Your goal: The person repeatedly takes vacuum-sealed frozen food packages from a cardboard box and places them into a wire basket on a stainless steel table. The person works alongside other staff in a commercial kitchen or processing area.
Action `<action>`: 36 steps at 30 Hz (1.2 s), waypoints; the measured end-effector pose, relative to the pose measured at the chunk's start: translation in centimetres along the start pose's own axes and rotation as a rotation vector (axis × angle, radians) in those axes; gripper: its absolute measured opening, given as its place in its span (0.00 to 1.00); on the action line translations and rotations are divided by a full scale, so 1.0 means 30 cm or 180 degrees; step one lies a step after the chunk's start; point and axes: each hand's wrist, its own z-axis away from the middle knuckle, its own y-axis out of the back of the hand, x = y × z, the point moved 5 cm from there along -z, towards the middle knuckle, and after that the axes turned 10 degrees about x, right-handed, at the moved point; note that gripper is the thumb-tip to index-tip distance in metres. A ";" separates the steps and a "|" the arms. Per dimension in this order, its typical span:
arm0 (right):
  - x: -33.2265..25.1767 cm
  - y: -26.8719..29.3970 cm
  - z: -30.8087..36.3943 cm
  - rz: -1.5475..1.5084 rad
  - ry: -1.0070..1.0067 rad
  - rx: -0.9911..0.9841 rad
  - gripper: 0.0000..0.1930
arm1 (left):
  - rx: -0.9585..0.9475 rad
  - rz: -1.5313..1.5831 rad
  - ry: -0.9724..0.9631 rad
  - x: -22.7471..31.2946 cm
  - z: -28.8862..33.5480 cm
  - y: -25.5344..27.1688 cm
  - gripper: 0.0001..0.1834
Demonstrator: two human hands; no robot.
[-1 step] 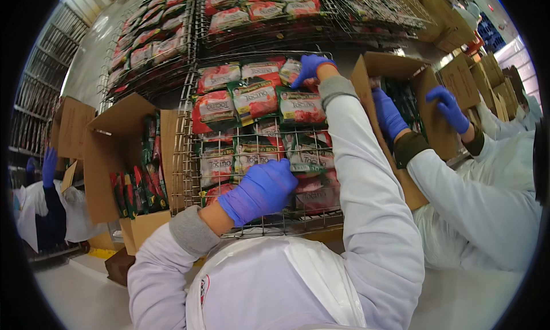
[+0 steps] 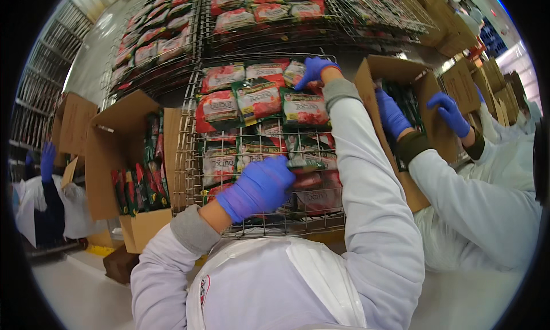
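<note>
My left hand [image 2: 256, 188], in a blue glove, is closed into a fist over the lower part of a wire rack [image 2: 188, 178]; whatever its fingers may hold is hidden. A green-edged food packet [image 2: 314, 161] lies just beyond its knuckles. At the rack's far right corner, my right hand [image 2: 316, 72] is curled over a red-and-green food packet [image 2: 294, 73], thumb against it and fingertips partly hidden. More plastic packets of red meat lie in rows, such as the middle packet [image 2: 260, 99] and the right packet [image 2: 303, 108]. Wire mesh crosses the lower rows.
An open cardboard box [image 2: 114, 158] with upright packets stands left of the rack. Another open box [image 2: 366, 80] is to the right, where a co-worker's gloved hands [image 2: 392, 112] work. More packet-loaded racks [image 2: 269, 23] lie beyond. A person's gloved hand [image 2: 47, 161] shows far left.
The view has shifted slightly. My left hand sits a little farther left over the rack. My right hand stays at the same packet.
</note>
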 end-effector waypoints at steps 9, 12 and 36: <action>0.165 -0.066 -0.052 -0.1014 0.0469 0.1103 0.48 | 0.4083 0.2155 0.2426 -0.523 0.578 0.404 0.23; 0.006 0.051 0.047 -0.1177 0.0487 0.0977 0.39 | 0.4135 -0.0706 0.2907 -0.779 0.832 0.502 0.24; -0.897 0.073 0.850 -0.2224 0.2136 0.1216 0.28 | 0.3000 0.4093 0.1221 -0.549 0.681 0.302 0.23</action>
